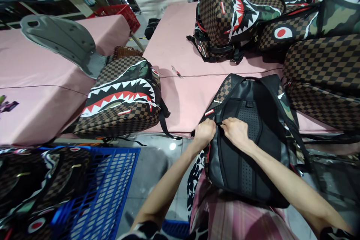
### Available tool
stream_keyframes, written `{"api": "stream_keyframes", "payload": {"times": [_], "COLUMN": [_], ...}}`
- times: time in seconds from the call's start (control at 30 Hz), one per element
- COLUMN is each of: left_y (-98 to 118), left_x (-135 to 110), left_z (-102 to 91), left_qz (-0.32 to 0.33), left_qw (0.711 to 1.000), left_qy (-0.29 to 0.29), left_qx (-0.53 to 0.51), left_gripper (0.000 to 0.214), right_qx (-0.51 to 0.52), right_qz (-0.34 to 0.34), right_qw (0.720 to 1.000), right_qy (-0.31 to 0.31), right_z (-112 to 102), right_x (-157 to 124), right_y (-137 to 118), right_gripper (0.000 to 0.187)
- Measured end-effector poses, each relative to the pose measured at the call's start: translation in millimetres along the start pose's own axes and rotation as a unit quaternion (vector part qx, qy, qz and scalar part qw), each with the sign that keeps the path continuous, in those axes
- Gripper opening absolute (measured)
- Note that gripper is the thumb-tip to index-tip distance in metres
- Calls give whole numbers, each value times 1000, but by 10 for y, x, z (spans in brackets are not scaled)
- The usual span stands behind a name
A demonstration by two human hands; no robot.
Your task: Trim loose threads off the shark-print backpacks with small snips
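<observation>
backpack (250,146) on table edge (182,97), crate (107,191) left, bags (239,15) behind

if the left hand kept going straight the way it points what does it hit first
Likely the right hand: the left hand points across the black backpack toward it, both pinching the same spot, nearly touching.
</observation>
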State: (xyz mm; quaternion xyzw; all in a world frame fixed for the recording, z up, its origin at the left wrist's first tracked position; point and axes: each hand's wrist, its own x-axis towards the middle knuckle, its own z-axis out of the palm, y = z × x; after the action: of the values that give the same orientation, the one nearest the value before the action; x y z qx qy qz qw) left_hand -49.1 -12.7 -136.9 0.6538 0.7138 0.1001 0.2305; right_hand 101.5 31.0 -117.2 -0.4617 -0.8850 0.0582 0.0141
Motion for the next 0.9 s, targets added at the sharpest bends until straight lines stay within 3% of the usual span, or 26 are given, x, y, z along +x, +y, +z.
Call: {"api": "stream_keyframes", "payload": {"times": [0.1, 0.17, 0.27, 0.37, 0.53, 0.9], "left_y": [-206, -309, -325, -232, -151, -199], "left_x": [-134, -196, -209, -202, -282, -291], "left_z": [-153, -205, -153, -5, 174, 257], "left_qz": [23, 27, 2, -10, 43, 35], "left_qw": [996, 993, 996, 997, 988, 985], "left_qy": [-67, -92, -50, 24, 118, 100], "left_qx": [-58, -75, -71, -72, -90, -137], "left_gripper": [30, 40, 41, 23, 15, 15], "right_qx": [44, 60, 41, 30, 46, -51], "right_qz": [47, 40, 4, 2, 32, -28], "right_qw": [998, 997, 999, 1000, 998, 997], "right_qy": [25, 25, 13, -6, -8, -50], "right_z": [-27, -29, -9, -9, -112, -216], "right_x": [-69, -97, -85, -52, -93, -93], "right_y": [166, 185, 99, 50, 174, 41], "right_gripper": [24, 22, 23, 24, 23, 24]}}
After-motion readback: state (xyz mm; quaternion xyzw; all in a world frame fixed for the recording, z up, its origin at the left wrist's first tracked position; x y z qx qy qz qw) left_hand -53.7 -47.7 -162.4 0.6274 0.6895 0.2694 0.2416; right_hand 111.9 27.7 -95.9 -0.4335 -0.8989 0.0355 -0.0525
